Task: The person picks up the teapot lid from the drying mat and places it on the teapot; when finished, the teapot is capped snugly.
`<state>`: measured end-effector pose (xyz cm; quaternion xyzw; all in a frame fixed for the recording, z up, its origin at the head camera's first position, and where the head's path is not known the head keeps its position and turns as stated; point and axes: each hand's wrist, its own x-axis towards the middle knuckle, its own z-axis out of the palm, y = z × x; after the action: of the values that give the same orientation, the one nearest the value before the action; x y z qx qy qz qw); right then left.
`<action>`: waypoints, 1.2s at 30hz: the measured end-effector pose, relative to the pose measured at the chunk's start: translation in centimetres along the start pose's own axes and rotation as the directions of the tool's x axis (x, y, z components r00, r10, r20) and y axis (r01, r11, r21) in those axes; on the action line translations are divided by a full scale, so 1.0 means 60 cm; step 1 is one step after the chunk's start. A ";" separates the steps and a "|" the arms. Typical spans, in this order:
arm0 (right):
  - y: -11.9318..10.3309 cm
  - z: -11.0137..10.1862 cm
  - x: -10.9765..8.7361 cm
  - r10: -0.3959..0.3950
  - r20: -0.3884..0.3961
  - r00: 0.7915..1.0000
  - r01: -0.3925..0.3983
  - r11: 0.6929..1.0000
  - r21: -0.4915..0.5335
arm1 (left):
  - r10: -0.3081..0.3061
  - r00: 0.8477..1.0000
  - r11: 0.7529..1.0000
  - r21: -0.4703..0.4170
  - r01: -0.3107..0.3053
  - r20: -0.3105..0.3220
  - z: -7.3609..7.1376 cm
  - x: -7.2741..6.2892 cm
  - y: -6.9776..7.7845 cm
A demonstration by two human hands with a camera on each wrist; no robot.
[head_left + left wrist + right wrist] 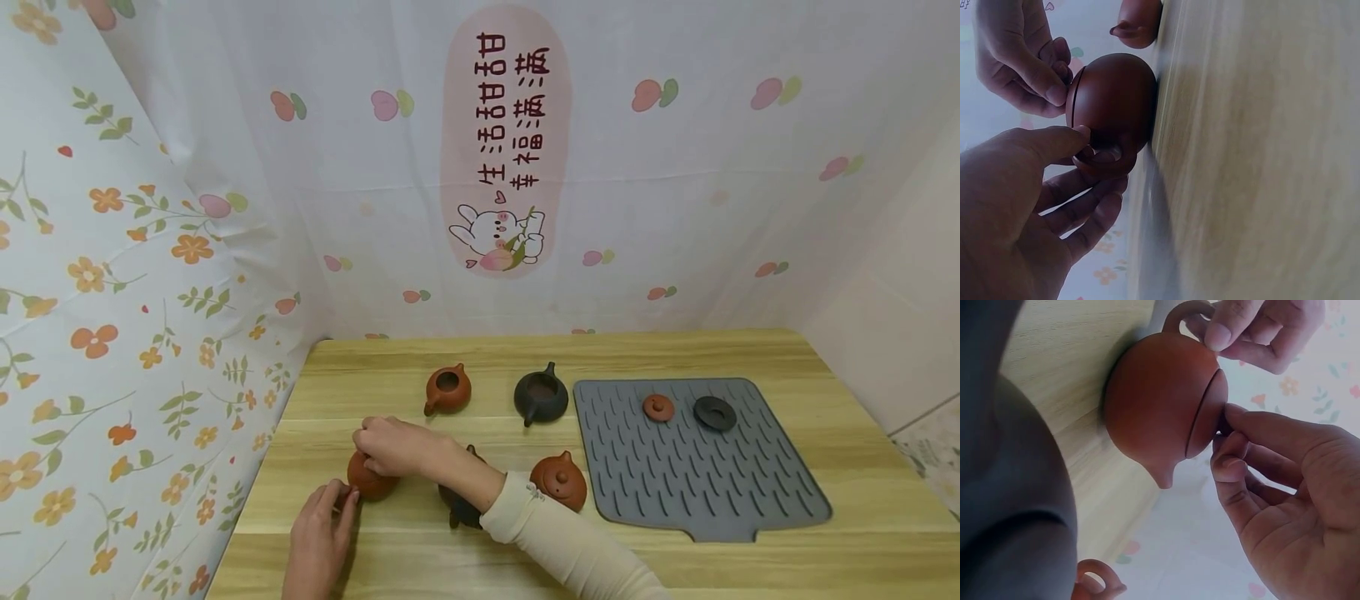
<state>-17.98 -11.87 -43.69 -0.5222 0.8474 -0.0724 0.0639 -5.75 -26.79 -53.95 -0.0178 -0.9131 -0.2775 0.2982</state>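
A reddish-brown clay teapot (369, 487) stands at the left of the table, its lid (1209, 419) seated on the opening. With thumb and fingers, my left hand (321, 533) holds its looped handle (1109, 167). From above, my right hand (399, 446) pinches the knob of the lid, the knob itself mostly covered by the fingers. Under my right forearm sits a dark teapot (459, 503), partly hidden. To its right is another reddish teapot (564, 483) with its lid on.
Toward the back stand a small reddish teapot (461, 397) and a black teapot (553, 407), both without lids. A grey ridged mat (675, 475) lies to the right, bearing a small reddish lid (658, 408) and a black lid (715, 413). Patterned cloth hangs behind and to the left.
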 end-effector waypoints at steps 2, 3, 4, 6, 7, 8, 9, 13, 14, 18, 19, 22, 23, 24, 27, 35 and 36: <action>0.001 0.001 -0.001 0.002 -0.003 1.000 -0.002 1.000 0.004 | -0.007 1.000 1.000 0.004 0.007 0.007 -0.002 0.002 0.005; 0.002 0.001 -0.002 0.001 -0.003 1.000 -0.001 1.000 0.005 | -0.015 1.000 1.000 0.005 0.015 0.010 -0.004 0.003 0.008; 0.003 0.001 -0.003 -0.002 -0.005 1.000 0.002 1.000 0.008 | -0.024 1.000 1.000 0.008 0.024 0.014 -0.005 0.003 0.010; 0.005 0.000 -0.006 -0.008 -0.013 1.000 0.008 1.000 0.011 | -0.053 0.998 0.998 0.034 0.051 0.037 -0.010 0.003 0.016; 0.008 -0.001 -0.009 -0.009 -0.021 1.000 0.009 1.000 0.017 | -0.055 0.998 0.998 0.025 0.054 0.028 -0.005 -0.001 0.008; 0.011 -0.004 -0.013 -0.008 -0.032 0.999 0.008 1.000 0.026 | -0.071 0.997 0.997 0.026 0.070 0.039 -0.005 -0.001 0.008; 0.014 -0.009 -0.019 0.001 -0.038 0.999 0.000 0.999 0.041 | -0.089 0.995 0.996 0.028 0.088 0.053 -0.006 -0.001 0.010; 0.044 -0.036 -0.058 0.031 -0.100 0.995 -0.016 0.989 0.145 | -0.093 0.995 0.995 0.029 0.091 0.042 -0.009 -0.003 0.014; 0.054 -0.044 -0.071 0.040 -0.116 0.992 -0.020 0.985 0.171 | -0.098 0.994 0.994 0.046 0.096 0.045 -0.016 0.000 0.023; 0.104 -0.074 -0.134 0.100 -0.170 0.980 -0.052 0.962 0.266 | -0.017 0.998 0.999 0.034 0.018 -0.055 -0.026 0.001 0.014; 0.118 -0.081 -0.153 0.132 -0.179 0.975 -0.076 0.955 0.288 | 0.010 0.997 0.999 0.033 -0.007 -0.078 -0.029 0.004 0.014; 0.156 -0.100 -0.218 0.240 -0.218 0.946 -0.160 0.930 0.330 | 0.095 0.988 0.995 0.013 -0.095 -0.124 -0.033 0.018 0.029; 0.168 -0.104 -0.241 0.276 -0.227 0.934 -0.190 0.922 0.338 | 0.119 0.984 0.993 0.005 -0.120 -0.129 -0.032 0.024 0.038; 0.178 -0.109 -0.265 0.316 -0.231 0.920 -0.221 0.906 0.360 | 0.145 0.981 0.989 -0.005 -0.146 -0.129 -0.031 0.030 0.049; 0.207 -0.119 -0.333 0.410 -0.266 0.872 -0.290 0.872 0.394 | 0.196 0.973 0.979 -0.039 -0.202 -0.119 -0.021 0.052 0.085; 0.250 -0.132 -0.497 0.563 -0.372 0.738 -0.436 0.818 0.374 | 0.342 0.939 0.920 -0.196 -0.340 -0.022 0.055 0.101 0.155; 0.254 -0.131 -0.513 0.570 -0.388 0.725 -0.450 0.817 0.361 | 0.350 0.937 0.917 -0.206 -0.341 0.005 0.063 0.106 0.166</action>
<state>-19.00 22.87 -37.84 -0.2204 0.9316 -0.2812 -0.0670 -11.04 -17.25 -48.01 -0.2145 -0.8687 -0.3112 0.3202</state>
